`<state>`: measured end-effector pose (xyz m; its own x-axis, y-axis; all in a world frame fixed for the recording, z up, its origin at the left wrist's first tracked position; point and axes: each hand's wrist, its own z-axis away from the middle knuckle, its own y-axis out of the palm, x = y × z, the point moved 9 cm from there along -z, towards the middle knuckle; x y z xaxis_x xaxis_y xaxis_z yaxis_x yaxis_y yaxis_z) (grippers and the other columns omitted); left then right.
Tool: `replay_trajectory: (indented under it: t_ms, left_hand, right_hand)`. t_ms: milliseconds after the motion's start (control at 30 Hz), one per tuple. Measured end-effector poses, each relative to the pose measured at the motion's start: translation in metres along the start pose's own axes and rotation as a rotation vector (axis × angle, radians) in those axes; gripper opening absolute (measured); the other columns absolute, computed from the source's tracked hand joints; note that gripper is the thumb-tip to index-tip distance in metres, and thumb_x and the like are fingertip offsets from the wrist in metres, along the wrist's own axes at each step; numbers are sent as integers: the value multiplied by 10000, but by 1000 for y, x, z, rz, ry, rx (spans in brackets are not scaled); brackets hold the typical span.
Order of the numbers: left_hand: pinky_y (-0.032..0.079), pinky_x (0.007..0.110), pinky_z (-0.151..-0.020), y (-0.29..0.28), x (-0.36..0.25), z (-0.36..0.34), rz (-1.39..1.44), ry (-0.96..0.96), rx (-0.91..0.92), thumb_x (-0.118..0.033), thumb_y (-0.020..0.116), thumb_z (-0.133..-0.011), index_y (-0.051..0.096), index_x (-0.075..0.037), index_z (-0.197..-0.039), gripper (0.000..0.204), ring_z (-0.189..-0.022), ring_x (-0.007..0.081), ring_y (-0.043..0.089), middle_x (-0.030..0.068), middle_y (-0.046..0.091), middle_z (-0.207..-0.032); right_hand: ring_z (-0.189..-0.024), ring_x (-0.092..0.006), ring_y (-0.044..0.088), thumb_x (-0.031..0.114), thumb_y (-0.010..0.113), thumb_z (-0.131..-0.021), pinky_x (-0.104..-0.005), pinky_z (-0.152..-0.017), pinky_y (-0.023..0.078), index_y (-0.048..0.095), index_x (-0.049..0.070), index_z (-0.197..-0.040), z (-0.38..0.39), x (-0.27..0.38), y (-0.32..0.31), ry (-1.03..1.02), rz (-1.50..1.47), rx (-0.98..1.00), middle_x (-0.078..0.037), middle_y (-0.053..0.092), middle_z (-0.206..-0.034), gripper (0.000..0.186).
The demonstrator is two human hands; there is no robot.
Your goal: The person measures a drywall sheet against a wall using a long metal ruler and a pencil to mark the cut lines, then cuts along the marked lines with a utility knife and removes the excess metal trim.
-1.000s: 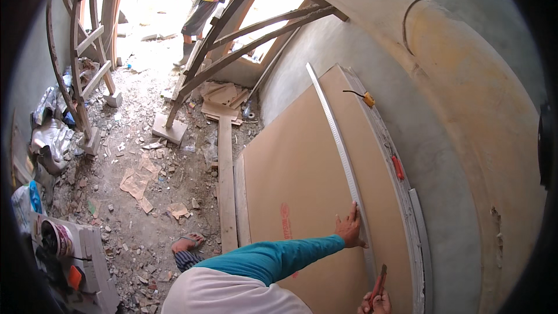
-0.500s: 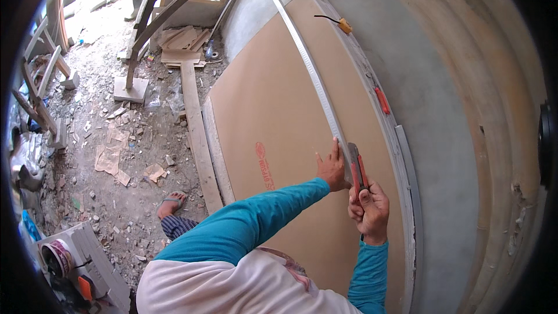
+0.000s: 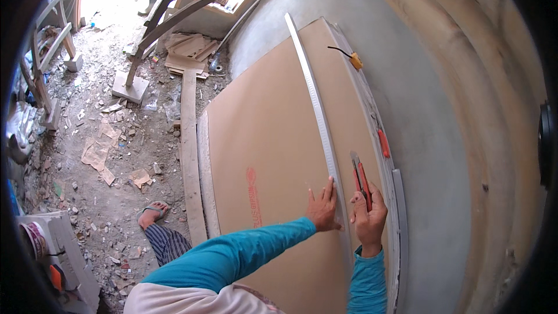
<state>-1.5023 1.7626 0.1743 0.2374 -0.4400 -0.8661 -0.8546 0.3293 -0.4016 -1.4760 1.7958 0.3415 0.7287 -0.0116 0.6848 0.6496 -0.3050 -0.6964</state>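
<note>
Red lettering on board; right grip clasps cutter; left grip splayed on straightedge

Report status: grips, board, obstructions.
Left grip open against metal strip. Right grip closed on cutter. Strip lies along board. Red tool at board's right edge, off strip.

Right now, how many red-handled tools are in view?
2: a utility knife in the right hand, and a second tool along the right edge of the plasterboard stack. Others may be hidden.
</note>
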Motion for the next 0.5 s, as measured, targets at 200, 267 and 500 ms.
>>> replay_trajectory:
  t_ms: [200, 267, 500]
  left_hand:
    - [314, 708, -1047, -3, 8, -4, 36, 15, 68, -533, 885, -558, 159, 77, -1511, 1344, -1445, 418, 259, 235, 28, -1613]
    - [318, 707, -1045, 1, 14, -7, 67, 16, 82, -526, 876, -581, 159, 72, -1514, 1319, -1445, 426, 252, 232, 23, -1615]
    - [311, 749, -1008, 5, 28, -21, 105, 36, 131, -505, 831, -638, 180, 48, -1521, 1228, -1457, 436, 208, 204, 42, -1625]
  right_hand:
    - [-908, -375, 677, 83, 608, -932, -417, -777, 532, 557, -88, -1204, -129, 25, 74, -385, 413, 2, -258, 663, -1002, 326]
    - [-850, -332, 672, 67, 591, -938, -403, -746, 526, 572, -51, -1197, -174, 42, 109, -634, 506, -50, -214, 664, -952, 286]
    - [-923, -466, 641, 71, 598, -911, -484, -796, 521, 556, -77, -1121, -357, 33, 203, -633, 648, -23, -296, 649, -997, 261]
